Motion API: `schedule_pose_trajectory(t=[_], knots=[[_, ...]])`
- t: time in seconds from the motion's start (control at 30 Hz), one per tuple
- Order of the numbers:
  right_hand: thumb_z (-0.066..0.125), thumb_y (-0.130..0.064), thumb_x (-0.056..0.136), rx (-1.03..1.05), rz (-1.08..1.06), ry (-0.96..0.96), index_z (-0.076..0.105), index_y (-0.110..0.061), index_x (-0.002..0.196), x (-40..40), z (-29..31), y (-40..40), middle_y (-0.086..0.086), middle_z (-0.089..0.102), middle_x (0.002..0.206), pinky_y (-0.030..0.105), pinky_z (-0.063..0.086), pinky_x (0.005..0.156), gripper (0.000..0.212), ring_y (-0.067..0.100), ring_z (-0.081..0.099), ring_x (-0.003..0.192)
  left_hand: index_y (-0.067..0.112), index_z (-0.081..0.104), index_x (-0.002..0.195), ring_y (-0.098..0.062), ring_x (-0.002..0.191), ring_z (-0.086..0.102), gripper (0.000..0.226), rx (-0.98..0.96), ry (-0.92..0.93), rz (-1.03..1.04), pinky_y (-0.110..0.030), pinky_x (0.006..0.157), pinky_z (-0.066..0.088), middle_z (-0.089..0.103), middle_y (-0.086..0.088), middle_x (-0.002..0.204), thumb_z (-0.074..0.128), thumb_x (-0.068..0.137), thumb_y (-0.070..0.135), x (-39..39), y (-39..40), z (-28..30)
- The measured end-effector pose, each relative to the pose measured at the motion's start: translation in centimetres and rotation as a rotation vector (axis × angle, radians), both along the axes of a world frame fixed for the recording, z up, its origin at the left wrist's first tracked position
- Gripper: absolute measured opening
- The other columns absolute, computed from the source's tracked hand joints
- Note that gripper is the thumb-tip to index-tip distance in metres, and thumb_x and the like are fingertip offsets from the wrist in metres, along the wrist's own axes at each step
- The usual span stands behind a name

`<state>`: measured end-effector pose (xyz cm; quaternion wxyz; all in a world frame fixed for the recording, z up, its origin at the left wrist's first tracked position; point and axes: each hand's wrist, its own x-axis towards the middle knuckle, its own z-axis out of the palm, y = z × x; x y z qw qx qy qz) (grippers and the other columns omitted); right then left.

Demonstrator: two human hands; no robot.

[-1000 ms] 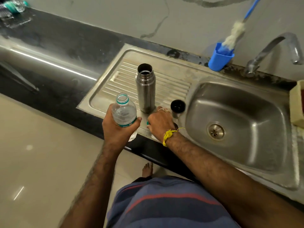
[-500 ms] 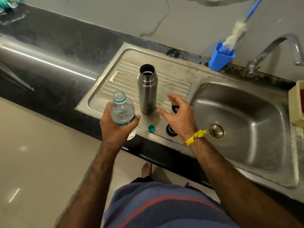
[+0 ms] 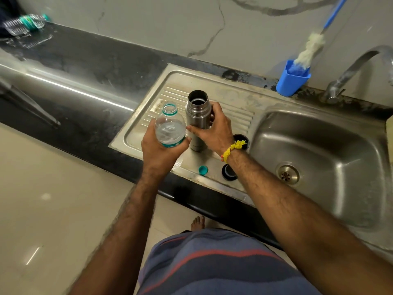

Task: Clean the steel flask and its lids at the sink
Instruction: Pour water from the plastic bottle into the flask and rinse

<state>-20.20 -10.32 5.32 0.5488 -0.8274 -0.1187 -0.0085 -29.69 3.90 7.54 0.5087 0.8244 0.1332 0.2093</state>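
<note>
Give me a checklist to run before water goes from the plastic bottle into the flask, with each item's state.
1. Flask mouth open, lid off: ok.
2. Flask upright on the drainboard: ok.
3. Right hand steadying the flask body: ok.
4. Plastic bottle uncapped, in the left hand: ok; its teal cap lies on the drainboard.
5. Bottle mouth over the flask mouth: not ok, it is beside it, to the left.
6. Water already in the flask: cannot tell.
</note>
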Motion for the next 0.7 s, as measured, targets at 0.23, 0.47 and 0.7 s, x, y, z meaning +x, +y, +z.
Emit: schedule_pose_trajectory(t=[0.23, 0.47, 0.7], knots=[[0.092, -0.024, 0.067, 0.244, -0.164, -0.170, 0.050, -0.013, 0.120, -1.5, 6.0, -4.4, -0.001, 0.065, 0.120, 0.028, 0.057, 0.088, 0.069, 0.011, 0.062, 0.107, 0.012, 0.057, 0.121, -0.001, 0.098, 0.064, 0.062, 0.099, -0.053, -0.098, -0.005, 0.082, 0.049, 0.065, 0.002, 0.111, 0.092, 0.071, 0.025, 1.2, -1.5, 3.6], [0.093, -0.019, 0.066, 0.206, -0.365, -0.228, 0.051, -0.008, 0.118, -3.5, 7.0, -14.6, -0.008, 0.068, 0.104, 0.026, 0.057, 0.083, 0.068, 0.002, 0.067, 0.093, 0.018, 0.058, 0.116, 0.001, 0.088, 0.060, 0.062, 0.184, -0.052, -0.324, -0.001, 0.076, 0.044, 0.061, 0.017, 0.100, 0.094, 0.065, 0.026, 5.1, -9.1, 6.8], [0.090, -0.033, 0.060, 0.056, -0.586, -0.102, 0.054, -0.031, 0.121, -8.1, 3.4, -23.2, -0.022, 0.069, 0.105, 0.041, 0.057, 0.088, 0.071, 0.003, 0.067, 0.097, 0.022, 0.061, 0.114, 0.001, 0.083, 0.057, 0.061, 0.277, 0.003, -0.585, 0.000, 0.067, 0.039, 0.063, 0.018, 0.090, 0.092, 0.062, 0.024, 6.5, -18.2, 6.3]])
